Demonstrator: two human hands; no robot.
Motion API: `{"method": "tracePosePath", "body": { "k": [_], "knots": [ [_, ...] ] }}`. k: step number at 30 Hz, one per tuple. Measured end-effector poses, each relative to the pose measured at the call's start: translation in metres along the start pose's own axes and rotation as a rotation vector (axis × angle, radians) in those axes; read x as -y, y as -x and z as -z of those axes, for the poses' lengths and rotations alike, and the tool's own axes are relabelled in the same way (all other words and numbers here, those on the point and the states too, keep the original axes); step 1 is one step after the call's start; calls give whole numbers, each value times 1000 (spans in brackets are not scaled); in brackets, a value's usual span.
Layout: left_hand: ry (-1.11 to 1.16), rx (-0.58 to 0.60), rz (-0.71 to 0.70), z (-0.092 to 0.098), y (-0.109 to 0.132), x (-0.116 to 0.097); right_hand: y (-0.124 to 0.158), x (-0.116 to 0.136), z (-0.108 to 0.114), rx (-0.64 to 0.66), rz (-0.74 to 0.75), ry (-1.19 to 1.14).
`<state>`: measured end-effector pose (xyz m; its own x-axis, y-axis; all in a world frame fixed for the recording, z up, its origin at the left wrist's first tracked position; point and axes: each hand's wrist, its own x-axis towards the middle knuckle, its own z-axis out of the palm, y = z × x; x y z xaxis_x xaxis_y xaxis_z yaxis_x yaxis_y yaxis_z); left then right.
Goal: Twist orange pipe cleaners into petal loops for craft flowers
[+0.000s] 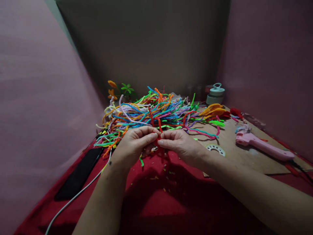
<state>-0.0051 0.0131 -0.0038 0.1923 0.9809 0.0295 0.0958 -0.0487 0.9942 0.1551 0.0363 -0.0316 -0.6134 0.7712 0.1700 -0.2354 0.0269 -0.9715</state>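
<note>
A red pipe cleaner [160, 125] is pinched between both my hands, above the red cloth. My left hand [139, 140] closes thumb and fingers on it from the left. From the right, the thumb and forefinger of my right hand [177, 142] grip it too, with the fingertips of both hands almost touching. Bent red ends stick up past the fingers, and the part between the fingertips is mostly hidden. Just behind the hands lies a big tangled heap of pipe cleaners [137, 114] in many colours.
Right on a brown board [232, 130] lie a pink glue gun [266, 147] with a cord, a white tape roll [216, 149] and orange fuzzy pieces [212, 111]. A pale green lidded container [215, 94] stands behind. On the left are a black phone-like slab [79, 173] and white cable [80, 195].
</note>
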Motion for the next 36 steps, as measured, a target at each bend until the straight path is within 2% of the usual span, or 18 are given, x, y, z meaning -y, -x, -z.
{"method": "tracePosePath", "body": {
  "k": [6, 10, 14, 18, 22, 24, 29, 31, 34, 36],
  "knots": [
    [-99, -12, -17, 1, 2, -2, 0, -1, -1, 4, -50, 13],
    [-156, -45, -49, -2, 2, -3, 1, 2, -1, -38, -88, 62],
    [-161, -93, -46, -5, 1, -3, 0, 3, -1, -86, -72, 54],
    [-94, -87, 1, -6, 0, -3, 0, 2, -1, -149, -42, 86],
    [-197, -117, -1, -8, 0, -4, 2, 2, -2, -144, -33, 106],
    [-296, -161, -68, -11, 1, -3, 2, 2, -3, -134, -62, 85],
    [-619, -297, -371, -15, 0, 2, 0, 3, -4, -149, -125, 34],
    [-534, -270, -321, -15, -1, 1, -1, 3, -3, -154, -113, 15],
    [-278, -163, -128, -12, -1, -1, -1, 2, -3, -127, -99, -5],
    [-219, -116, -67, -10, -1, -3, 0, 1, -2, -107, -103, -16]
  ]
}}
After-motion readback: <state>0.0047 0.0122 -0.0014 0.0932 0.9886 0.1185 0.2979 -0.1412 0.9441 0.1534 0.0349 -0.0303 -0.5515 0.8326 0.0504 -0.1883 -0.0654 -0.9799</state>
